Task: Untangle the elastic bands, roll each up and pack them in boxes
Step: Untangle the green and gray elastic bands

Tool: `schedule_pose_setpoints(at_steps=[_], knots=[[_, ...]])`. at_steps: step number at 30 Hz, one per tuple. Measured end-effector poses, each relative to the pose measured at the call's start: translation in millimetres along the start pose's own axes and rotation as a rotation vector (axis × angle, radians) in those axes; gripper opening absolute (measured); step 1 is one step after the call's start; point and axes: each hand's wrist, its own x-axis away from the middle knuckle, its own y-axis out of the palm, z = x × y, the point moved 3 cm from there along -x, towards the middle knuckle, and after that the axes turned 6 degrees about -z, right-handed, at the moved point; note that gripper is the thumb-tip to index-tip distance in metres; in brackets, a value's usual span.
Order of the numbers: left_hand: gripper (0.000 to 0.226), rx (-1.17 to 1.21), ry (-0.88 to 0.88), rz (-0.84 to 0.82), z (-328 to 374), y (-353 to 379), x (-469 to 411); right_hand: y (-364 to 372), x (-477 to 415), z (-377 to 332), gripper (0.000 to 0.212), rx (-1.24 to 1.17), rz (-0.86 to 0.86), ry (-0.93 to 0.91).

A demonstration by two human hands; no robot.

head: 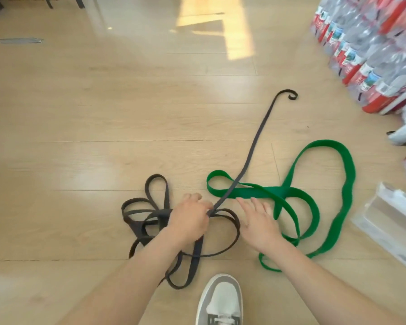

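Note:
A dark brown elastic band (pixel 150 221) lies in tangled loops on the wooden floor, with one long strand (pixel 256 139) stretched away to a curled end. My left hand (pixel 190 219) grips this band where the strand leaves the tangle. A wide green elastic band (pixel 333 191) sprawls in loops to the right, and the dark strand crosses over its left loop. My right hand (pixel 258 221) lies flat with straight fingers beside the green band, holding nothing. A clear plastic box (pixel 384 226) sits at the right edge.
Shrink-wrapped packs of bottles (pixel 370 52) are stacked at the upper right. A white object (pixel 403 130) lies below them. My grey and white shoe (pixel 220 301) is at the bottom centre. Open wooden floor (pixel 80 113) stretches to the left and ahead.

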Motion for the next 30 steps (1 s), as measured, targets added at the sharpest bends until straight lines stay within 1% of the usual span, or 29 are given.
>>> schedule_pose_setpoints(at_steps=[1,2,3,4,5,6,7,8,10,11,12,13,14,15,16,17,18,19,20,21,23,24,25,26,27,28,29,30], knots=[[0.04,0.047,0.021,-0.095,12.2,10.6,-18.3,-9.1,-0.2,10.0,0.074,0.04,0.021,0.028],[0.039,0.045,0.019,-0.206,22.1,21.1,-34.0,-17.0,-1.7,19.8,0.076,0.074,0.03,0.052],[0.037,0.029,0.008,-0.275,28.4,31.1,-47.8,-22.6,-5.7,29.5,0.079,0.095,0.031,0.065],[0.033,0.043,-0.011,-0.281,32.7,36.6,-58.2,-27.7,-9.2,36.8,0.081,0.087,0.02,0.071],[0.029,0.105,-0.022,-0.226,34.7,39.0,-65.5,-29.1,-15.2,43.2,0.082,0.03,-0.001,0.068],[0.027,0.212,-0.018,-0.137,35.2,38.4,-69.5,-30.3,-19.8,46.2,0.08,-0.095,-0.022,0.064],[0.026,0.352,0.001,-0.069,35.0,34.2,-68.6,-29.9,-23.8,47.0,0.078,-0.301,-0.045,0.077],[0.025,0.511,0.04,-0.045,34.3,26.7,-61.7,-29.7,-25.1,44.5,0.074,-0.604,-0.078,0.108],[0.031,0.834,0.135,-0.056,30.7,3.4,-30.8,-30.6,-29.5,30.5,0.07,-1.363,-0.204,0.179],[0.038,0.955,0.177,-0.087,27.4,-8.4,-7.8,-34.7,-31.5,20.2,0.071,-1.691,-0.261,0.176],[0.047,1.005,0.206,-0.13,22.6,-15.9,15.9,-41.1,-32.6,12.3,0.075,-1.916,-0.284,0.151],[0.056,1.0,0.233,-0.159,17.3,-19.8,39.0,-48.0,-32.8,5.4,0.076,-2.055,-0.281,0.117],[0.065,0.965,0.249,-0.148,8.6,-19.5,60.4,-55.2,-30.2,-4.2,0.071,-2.106,-0.273,0.091],[0.072,0.93,0.246,-0.1,-1.0,-19.2,78.2,-60.6,-26.3,-15.8,0.06,-2.07,-0.256,0.087],[0.076,0.918,0.218,-0.028,-11.7,-19.8,92.6,-67.4,-18.4,-29.7,0.045,-1.938,-0.221,0.075],[0.078,0.935,0.174,0.056,-22.5,-22.0,103.6,-72.8,-11.1,-43.2,0.033,-1.694,-0.163,0.053],[0.077,0.98,0.109,0.149,-33.9,-23.6,110.9,-79.1,-2.8,-57.0,0.029,-1.406,-0.091,0.006],[0.075,1.039,0.018,0.245,-44.8,-26.9,115.1,-84.8,6.0,-72.1,0.031,-1.142,-0.033,-0.087],[0.073,1.104,-0.071,0.346,-54.2,-32.1,117.8,-89.7,16.8,-88.5,0.034,-0.931,-0.015,-0.202],[0.069,1.17,-0.137,0.442,-61.9,-37.9,117.9,-92.8,29.2,-105.7,0.037,-0.767,-0.036,-0.321],[0.058,1.243,-0.186,0.597,-69.8,-53.2,117.6,-93.2,57.6,-139.2,0.041,-0.449,-0.129,-0.552],[0.059,1.204,-0.145,0.627,-68.5,-62.1,119.8,-90.2,71.3,-152.7,0.042,-0.292,-0.182,-0.641],[0.068,1.099,-0.065,0.606,-63.7,-71.0,121.7,-86.4,82.1,-162.4,0.042,-0.161,-0.222,-0.704],[0.078,0.947,0.009,0.535,-58.7,-75.2,124.0,-82.1,90.2,-168.9,0.044,-0.062,-0.241,-0.743],[0.081,0.782,0.07,0.435,-53.0,-76.4,126.9,-78.6,95.1,-172.5,0.045,-0.006,-0.241,-0.747],[0.073,0.621,0.111,0.332,-47.1,-74.9,128.7,-76.9,97.3,-173.0,0.045,-0.009,-0.225,-0.721],[0.061,0.493,0.103,0.252,-46.8,-70.2,130.3,-78.0,98.7,-170.9,0.044,-0.072,-0.208,-0.679],[0.048,0.414,0.047,0.229,-52.9,-66.3,132.5,-80.9,99.5,-167.2,0.042,-0.172,-0.178,-0.637]])
